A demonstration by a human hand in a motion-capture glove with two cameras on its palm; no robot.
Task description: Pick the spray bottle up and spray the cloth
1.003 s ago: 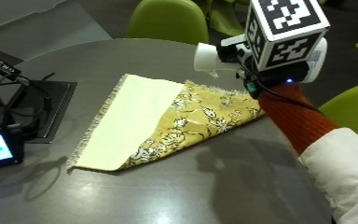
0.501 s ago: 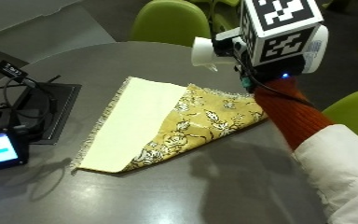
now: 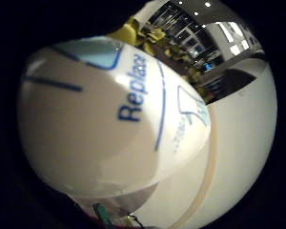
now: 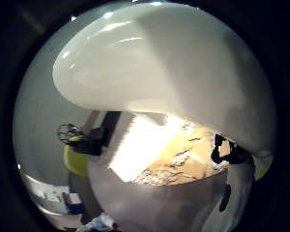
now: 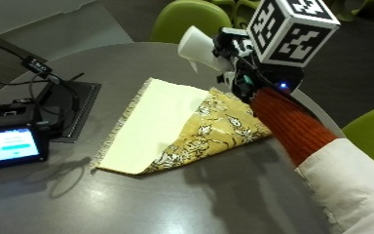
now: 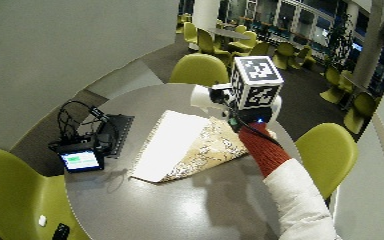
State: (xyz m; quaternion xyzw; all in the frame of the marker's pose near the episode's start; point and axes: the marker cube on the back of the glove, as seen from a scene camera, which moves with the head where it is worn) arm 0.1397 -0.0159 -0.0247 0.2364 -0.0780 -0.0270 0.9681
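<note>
— Since half a sec ago: right hand (image 5: 242, 73) w/ the spray bottle (image 5: 200, 46) sits a bit higher over the far edge of the cloth (image 5: 180, 124); the outside cam shifted too, so hard to be exact. Cloth itself same spot, same fold.

— Hand clamped on the bottle?

— Looks like it. Bottle is up off the table (image 5: 193, 195), in the air right at the glove, white body poking out toward the cloth side. Fingers themselves mostly hidden behind the rig, so grip read from the bottle staying aloft at the palm.

— Palm cams?

— Both nearly filled by the white bottle (image 3: 109, 119), close up. Little-finger side shows blue print, "Replac…", rest cut off. Thumb side: bottle (image 4: 169, 67) over the cloth (image 4: 169, 154), cream underside plus yellow patterned face visible below it.

— Nozzle?

— Can't make it out; can't tell which way it points.

— Cloth?

— Flat on the table, one corner area folded so cream backing shows; fringe along the edge. Near edge of it partly hidden by the orange sleeve (image 5: 290, 126).

— Else?

— Small screen (image 5: 9, 146) and black pad (image 5: 77, 105) w/ cables, well apart from the cloth. Green chairs (image 6: 205, 70) round the table.
</note>
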